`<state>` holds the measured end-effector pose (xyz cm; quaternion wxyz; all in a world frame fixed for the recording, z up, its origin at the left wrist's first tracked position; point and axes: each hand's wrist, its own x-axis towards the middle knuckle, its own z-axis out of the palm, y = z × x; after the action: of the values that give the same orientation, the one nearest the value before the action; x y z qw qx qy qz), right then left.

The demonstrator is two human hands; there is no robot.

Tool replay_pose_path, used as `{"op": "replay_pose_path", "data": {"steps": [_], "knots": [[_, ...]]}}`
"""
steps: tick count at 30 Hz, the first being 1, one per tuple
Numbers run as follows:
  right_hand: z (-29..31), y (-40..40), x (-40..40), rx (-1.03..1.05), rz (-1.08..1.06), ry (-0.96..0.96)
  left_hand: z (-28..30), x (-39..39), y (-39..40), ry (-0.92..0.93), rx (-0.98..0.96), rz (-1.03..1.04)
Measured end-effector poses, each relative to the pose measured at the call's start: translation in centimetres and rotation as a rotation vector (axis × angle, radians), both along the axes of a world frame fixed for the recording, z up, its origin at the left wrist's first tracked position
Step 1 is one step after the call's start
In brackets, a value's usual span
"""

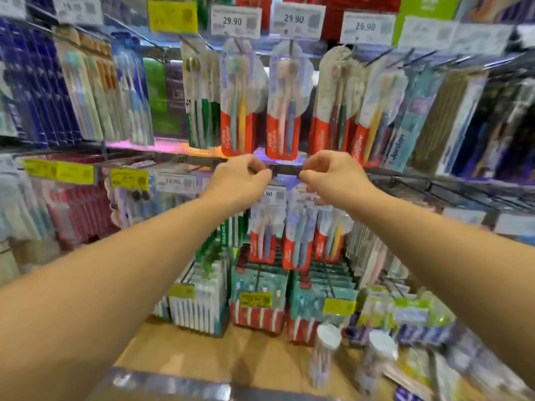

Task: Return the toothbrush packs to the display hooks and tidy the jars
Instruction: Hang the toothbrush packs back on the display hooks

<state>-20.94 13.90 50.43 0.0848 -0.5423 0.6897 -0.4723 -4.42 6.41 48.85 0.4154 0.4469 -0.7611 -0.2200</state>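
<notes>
Bare forearms reach toward the rack; the left hand [241,180] and right hand [327,176] pinch at a hook between them, contents unclear. Light, stiff-carded toothbrush packs [298,235] hang just below, best gripped by their tops. Smooth jars [324,354] stand under the right arm.

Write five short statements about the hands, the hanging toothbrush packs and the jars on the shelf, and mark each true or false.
1. Both hands are raised side by side at the middle rail. True: the left hand and right hand are level, with a small gap between them.
2. The right hand holds a jar. False: both jars stand on the wooden shelf below.
3. The jars have white lids. True.
4. The price tag above the pink-and-blue pack reads 15.90. False: it reads 29.90.
5. The upper hooks are bare. False: packs hang all along them.
</notes>
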Motion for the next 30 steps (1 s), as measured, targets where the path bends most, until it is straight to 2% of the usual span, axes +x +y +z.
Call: {"op": "replay_pose_path", "data": {"steps": [3,9,14,22,26,30], "knots": [[-1.5,2.5,-1.0,-0.012,-0.016,0.074,-1.7,-1.4,2.2,-0.014,-0.013,-0.065],[-7.4,8.1,-3.6,0.071,-0.027,-0.014,-7.3,-6.0,5.8,-0.072,0.066,-0.226],[-14.2,14.5,-6.9,0.210,-0.122,-0.062,-14.7,-10.3,9.0,-0.079,0.160,-0.340],[-23.1,22.7,-13.3,0.400,-0.290,-0.120,-24.7,-16.3,13.6,-0.192,0.337,-0.493],[-28.7,24.9,-17.1,0.365,-0.407,-0.267,-29.3,-19.5,15.4,-0.235,0.371,-0.540],[-35.4,27.0,-21.0,0.428,-0.478,-0.334,-34.7,-22.8,16.7,-0.243,0.395,-0.559]]}}
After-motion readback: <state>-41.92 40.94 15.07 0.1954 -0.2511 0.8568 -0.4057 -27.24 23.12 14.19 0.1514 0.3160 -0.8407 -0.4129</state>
